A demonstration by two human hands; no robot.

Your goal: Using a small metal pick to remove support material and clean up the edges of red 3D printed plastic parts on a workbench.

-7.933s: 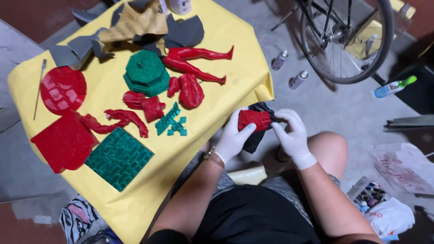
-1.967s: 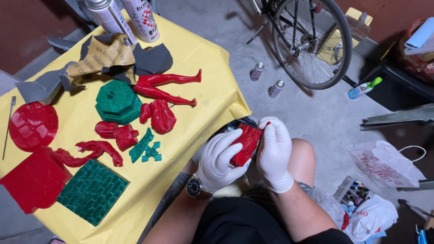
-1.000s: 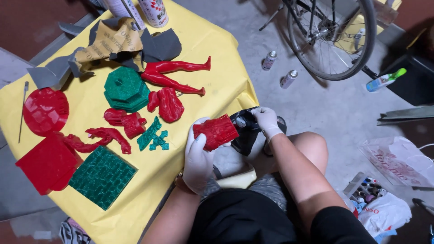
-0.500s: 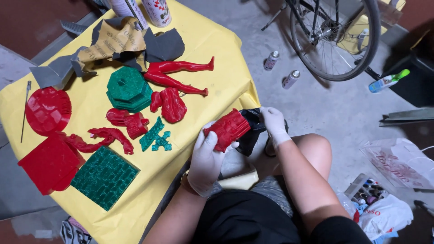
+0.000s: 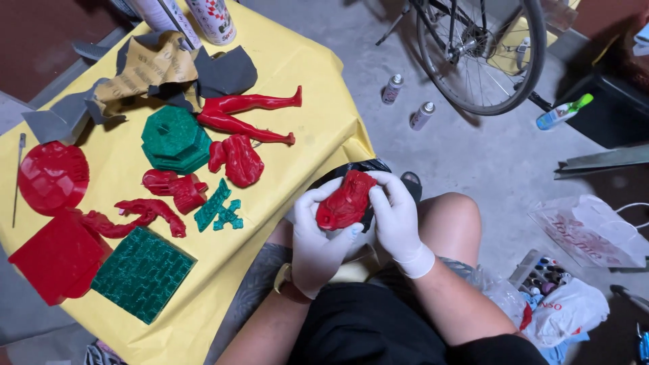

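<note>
Lifted from the yellow sheet [image 5: 318, 88], red piece [image 5: 346, 201] now between both hands.

Grey concrete floor [image 5: 473, 155], perhaps a garage

Bare yellow table edge [image 5: 324, 145] lies open; red torso piece [image 5: 236, 159] and green cross [image 5: 220, 209] crowd farther in.

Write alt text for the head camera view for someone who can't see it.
Two white-gloved hands, left and right, hold a red molded part over the person's lap. Beside them a yellow-covered table carries more red and green parts, sandpaper sheets and spray cans. A bicycle wheel stands on the concrete floor beyond.
</note>
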